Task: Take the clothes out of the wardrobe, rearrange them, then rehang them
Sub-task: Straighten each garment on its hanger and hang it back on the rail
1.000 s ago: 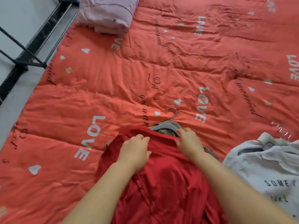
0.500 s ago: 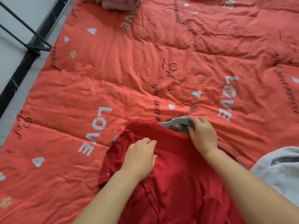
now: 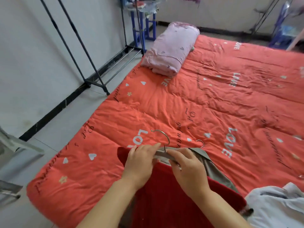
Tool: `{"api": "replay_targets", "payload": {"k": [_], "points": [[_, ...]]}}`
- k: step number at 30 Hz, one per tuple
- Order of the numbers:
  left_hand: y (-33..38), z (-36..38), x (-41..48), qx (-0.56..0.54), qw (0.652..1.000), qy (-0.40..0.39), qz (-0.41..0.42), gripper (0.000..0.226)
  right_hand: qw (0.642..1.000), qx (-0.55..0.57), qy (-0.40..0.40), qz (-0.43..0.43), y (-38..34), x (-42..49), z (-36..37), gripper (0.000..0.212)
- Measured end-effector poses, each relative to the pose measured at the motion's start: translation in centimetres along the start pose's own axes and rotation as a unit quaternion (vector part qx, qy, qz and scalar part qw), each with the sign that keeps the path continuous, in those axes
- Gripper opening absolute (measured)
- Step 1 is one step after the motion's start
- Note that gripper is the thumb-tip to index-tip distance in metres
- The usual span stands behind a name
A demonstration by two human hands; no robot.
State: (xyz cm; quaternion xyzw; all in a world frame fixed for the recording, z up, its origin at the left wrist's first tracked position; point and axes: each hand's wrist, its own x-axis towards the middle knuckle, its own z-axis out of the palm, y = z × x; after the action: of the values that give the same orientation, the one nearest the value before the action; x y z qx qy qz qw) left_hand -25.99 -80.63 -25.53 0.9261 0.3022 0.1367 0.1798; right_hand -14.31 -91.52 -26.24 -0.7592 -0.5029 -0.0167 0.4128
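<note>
A dark red garment (image 3: 166,195) lies on the orange-red quilt (image 3: 181,112) at the near edge of the bed. A grey hanger (image 3: 162,153) with a metal hook sticks out of its collar. My left hand (image 3: 139,163) holds the hanger's left end and the collar. My right hand (image 3: 187,168) grips the hanger's right arm. Under the red garment lies a grey-olive garment (image 3: 212,168) on a second hanger, whose hook (image 3: 201,143) shows to the right.
A white printed shirt (image 3: 276,206) lies at the bottom right. A folded pink blanket (image 3: 171,48) sits at the head of the bed. A dark metal clothes rack (image 3: 85,51) stands on the floor to the left, beside a blue stand (image 3: 143,25).
The camera has tilted up, showing the rack and room. The hanger has come further out of the red collar, and my left hand has moved from the garment's chest up to the hanger.
</note>
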Motion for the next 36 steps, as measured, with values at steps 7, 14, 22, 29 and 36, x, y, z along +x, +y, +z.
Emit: {"api": "replay_targets", "payload": {"k": [7,14,22,29,36], "points": [[-2.6,-15.0,-15.1,-0.004,0.975,0.215,-0.046,0.039,0.987,0.04,-0.045,-0.148,-18.8,-1.7,-2.2,0.038],[-5.8,-30.7,-33.3,0.118,0.91,0.37,-0.148,0.041,0.953,0.033,-0.095,-0.287,-39.9,-6.1,-1.0,0.042],[-10.5,-43.8,-53.3,0.238,0.803,0.476,-0.269,0.037,0.855,0.106,-0.186,-0.473,-61.2,-12.3,4.6,0.044],[-14.7,-52.1,-67.0,0.3,0.695,0.475,-0.448,0.026,0.742,0.208,-0.212,-0.602,-78.5,-17.7,12.5,0.051],[-15.5,-57.7,-78.1,0.344,0.575,0.498,-0.55,0.035,0.609,0.352,-0.163,-0.692,-93.3,-24.8,17.7,0.053]]}}
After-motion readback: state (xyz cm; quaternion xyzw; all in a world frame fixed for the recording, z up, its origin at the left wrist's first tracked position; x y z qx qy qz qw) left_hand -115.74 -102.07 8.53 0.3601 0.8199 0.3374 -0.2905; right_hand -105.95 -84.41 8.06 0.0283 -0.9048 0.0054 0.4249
